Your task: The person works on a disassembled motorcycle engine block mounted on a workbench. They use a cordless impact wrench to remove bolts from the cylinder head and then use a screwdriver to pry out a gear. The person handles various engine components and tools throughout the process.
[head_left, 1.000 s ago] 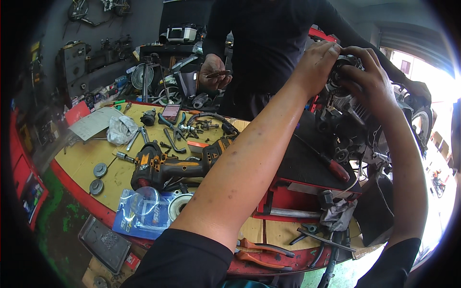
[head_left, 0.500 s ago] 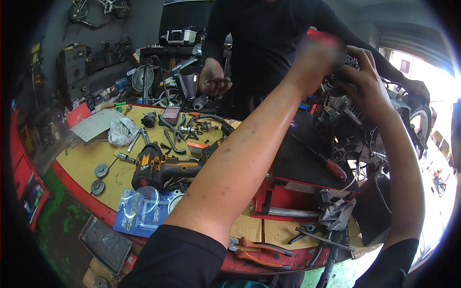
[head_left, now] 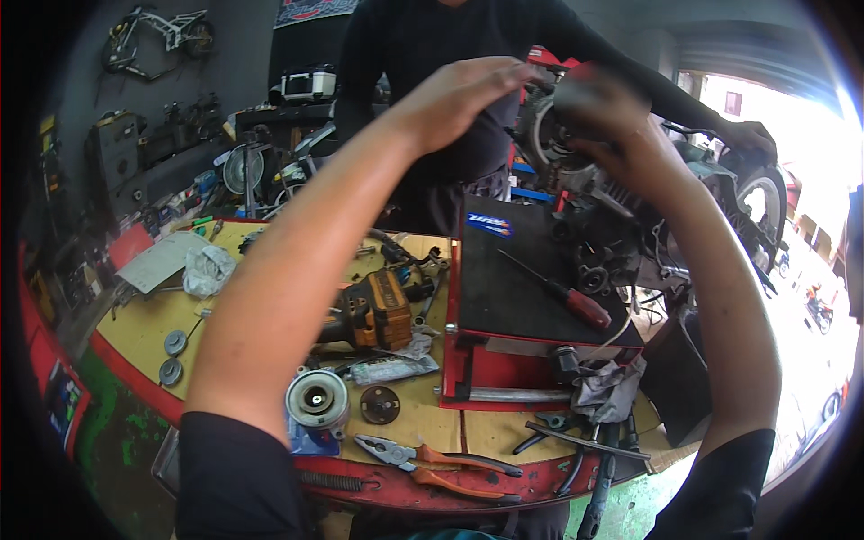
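Observation:
My left hand (head_left: pixel 468 101) is raised with its fingers stretched out flat. Its fingertips reach the left side of a motorcycle engine (head_left: pixel 551 135); whether they touch it I cannot tell. Over the front of the engine's round metal opening lies my right hand (head_left: pixel 616 121). A lower finger bends toward the opening, while a blur hides the upper fingers and anything they might hold. Below, a red-handled screwdriver (head_left: pixel 583 304) rests on the black top of a red stand (head_left: pixel 477 297).
A co-worker in black stands opposite, one hand (head_left: pixel 751 139) by the wheel. The yellow bench (head_left: pixel 135 333) carries an orange-black power tool (head_left: pixel 382 310), a round metal part (head_left: pixel 317 400), a dark disc (head_left: pixel 379 405), orange-handled pliers (head_left: pixel 441 463) and a crumpled rag (head_left: pixel 607 389).
My left hand has moved left from the engine's top to its left side, and its fingers have straightened. The view has shifted, showing the round part and disc. The co-worker's nearer hand is now hidden.

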### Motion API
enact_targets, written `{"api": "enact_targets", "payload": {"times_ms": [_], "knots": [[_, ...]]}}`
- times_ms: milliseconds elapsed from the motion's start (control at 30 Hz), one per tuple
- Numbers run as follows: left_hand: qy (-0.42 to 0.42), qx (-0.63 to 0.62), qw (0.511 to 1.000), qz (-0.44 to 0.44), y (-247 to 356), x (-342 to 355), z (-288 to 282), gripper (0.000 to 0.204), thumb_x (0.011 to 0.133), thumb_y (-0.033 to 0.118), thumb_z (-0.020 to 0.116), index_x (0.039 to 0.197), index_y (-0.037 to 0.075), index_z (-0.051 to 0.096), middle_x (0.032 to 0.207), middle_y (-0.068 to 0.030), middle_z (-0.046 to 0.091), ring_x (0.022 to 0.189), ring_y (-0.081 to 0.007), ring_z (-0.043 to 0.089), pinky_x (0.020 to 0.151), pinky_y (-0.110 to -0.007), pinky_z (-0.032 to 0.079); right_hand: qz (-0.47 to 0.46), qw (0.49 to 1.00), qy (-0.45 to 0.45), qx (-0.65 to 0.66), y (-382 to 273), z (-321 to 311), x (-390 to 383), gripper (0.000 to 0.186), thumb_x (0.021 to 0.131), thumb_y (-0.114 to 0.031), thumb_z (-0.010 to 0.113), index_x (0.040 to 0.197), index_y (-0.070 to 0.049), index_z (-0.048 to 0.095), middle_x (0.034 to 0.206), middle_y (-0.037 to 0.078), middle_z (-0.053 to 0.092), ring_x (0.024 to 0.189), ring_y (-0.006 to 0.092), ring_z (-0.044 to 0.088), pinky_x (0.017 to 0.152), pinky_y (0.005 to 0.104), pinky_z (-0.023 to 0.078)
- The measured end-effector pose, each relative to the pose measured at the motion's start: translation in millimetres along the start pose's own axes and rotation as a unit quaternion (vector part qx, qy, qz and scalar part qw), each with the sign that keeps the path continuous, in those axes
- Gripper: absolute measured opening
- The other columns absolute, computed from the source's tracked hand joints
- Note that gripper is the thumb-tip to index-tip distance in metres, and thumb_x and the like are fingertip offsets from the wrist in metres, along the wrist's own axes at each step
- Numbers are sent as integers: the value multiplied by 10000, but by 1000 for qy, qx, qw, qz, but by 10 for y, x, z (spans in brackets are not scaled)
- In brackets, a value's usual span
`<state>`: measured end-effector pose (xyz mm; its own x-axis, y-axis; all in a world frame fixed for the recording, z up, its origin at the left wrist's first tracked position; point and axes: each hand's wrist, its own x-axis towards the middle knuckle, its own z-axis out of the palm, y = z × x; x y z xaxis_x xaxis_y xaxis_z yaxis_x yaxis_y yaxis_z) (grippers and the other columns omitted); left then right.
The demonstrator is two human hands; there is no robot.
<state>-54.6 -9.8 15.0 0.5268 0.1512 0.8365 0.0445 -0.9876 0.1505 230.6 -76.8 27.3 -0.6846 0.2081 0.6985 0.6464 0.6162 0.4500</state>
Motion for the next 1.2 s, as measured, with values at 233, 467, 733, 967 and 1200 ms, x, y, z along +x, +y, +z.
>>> {"api": "enact_targets", "payload": {"times_ms": [233, 467, 733, 967, 1200], "knots": [[-127, 180, 939, -263, 333, -635, -350, 510, 1011, 381, 739, 1405, 63, 676, 1295, -123, 722, 1183, -206, 689, 1067, -376, 532, -9, 998, -19, 61, 70, -37, -10, 306, 916, -62, 760, 1217, -62, 707, 1476, 191, 577, 1297, 421, 626, 1072, 476, 537], [-236, 326, 898, -179, 290, -1223, -290, 636, 827, 338, 900, 1364, 60, 703, 1183, -113, 744, 1134, -303, 697, 991, -420, 540, -36, 996, 5, 83, 110, -21, 15, 335, 892, 14, 707, 1222, -42, 701, 1480, 198, 582, 1318, 423, 622, 1084, 465, 536], [-173, 369, 909, -89, 346, -1564, -182, 341, 889, 172, 792, 1210, 61, 766, 1212, -114, 763, 1125, -316, 728, 957, -427, 589, -42, 997, 28, 65, 169, 32, -33, 339, 900, -14, 686, 1236, -56, 708, 1437, 198, 609, 1305, 417, 629, 1084, 472, 535], [-71, 335, 936, -80, 500, -1673, -231, 275, 884, 27, 770, 1158, 24, 769, 1099, -143, 782, 1021, -330, 764, 882, -400, 614, -41, 996, 31, 67, 172, 71, -12, 357, 882, -4, 702, 1235, -60, 699, 1450, 160, 596, 1325, 398, 617, 1086, 459, 531], [101, 67, 957, -264, 1071, -1621, 96, 187, 1068, 86, 656, 1188, -44, 713, 1016, -93, 787, 876, -151, 775, 736, -299, 632, -38, 997, 39, 62, 187, 63, -52, 394, 858, 34, 685, 1243, -46, 691, 1458, 170, 589, 1335, 406, 608, 1102, 457, 519]]}}
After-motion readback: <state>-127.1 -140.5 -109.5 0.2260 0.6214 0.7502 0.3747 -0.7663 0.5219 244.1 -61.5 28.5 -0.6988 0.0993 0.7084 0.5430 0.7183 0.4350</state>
